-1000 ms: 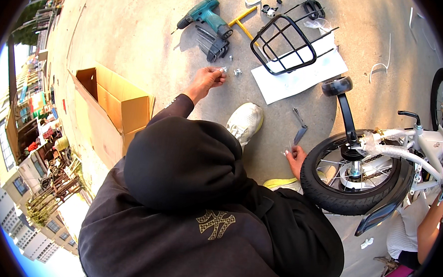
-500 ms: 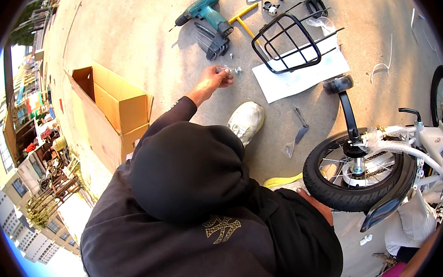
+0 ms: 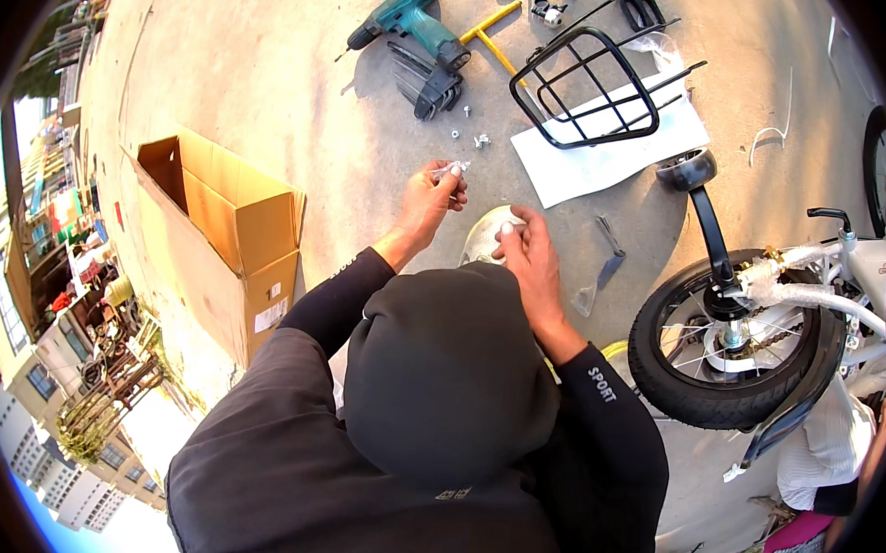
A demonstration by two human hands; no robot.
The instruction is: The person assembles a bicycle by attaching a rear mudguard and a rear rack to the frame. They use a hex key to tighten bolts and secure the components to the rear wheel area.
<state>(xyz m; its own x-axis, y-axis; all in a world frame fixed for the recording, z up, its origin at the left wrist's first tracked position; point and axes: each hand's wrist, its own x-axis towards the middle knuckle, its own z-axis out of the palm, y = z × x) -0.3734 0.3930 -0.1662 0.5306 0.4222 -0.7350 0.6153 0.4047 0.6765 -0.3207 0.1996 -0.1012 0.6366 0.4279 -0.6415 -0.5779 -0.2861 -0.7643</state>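
Note:
My left hand (image 3: 433, 198) pinches a small clear plastic bag (image 3: 455, 169) between thumb and fingers; what is inside it is too small to make out. My right hand (image 3: 534, 266) is raised beside it, over the pale shoe (image 3: 487, 235), its fingers curled in toward the thumb. Whether anything sits between those fingertips cannot be seen. Just beyond the left hand, small shiny screws or nuts (image 3: 482, 140) lie on the concrete. A black hex key set (image 3: 428, 81) rests farther off, against a teal cordless drill (image 3: 416, 23).
A black wire basket (image 3: 585, 89) lies on a white sheet (image 3: 610, 150), near a yellow T-handled tool (image 3: 491, 41). To the left stands an open cardboard box (image 3: 221, 215). On the right is a white bicycle with its black-tyred wheel (image 3: 658, 373). Another person's arm shows at lower right.
My left hand has drawn back from the loose hardware with the plastic bag. My right hand has come up from beside the wheel to face the left one.

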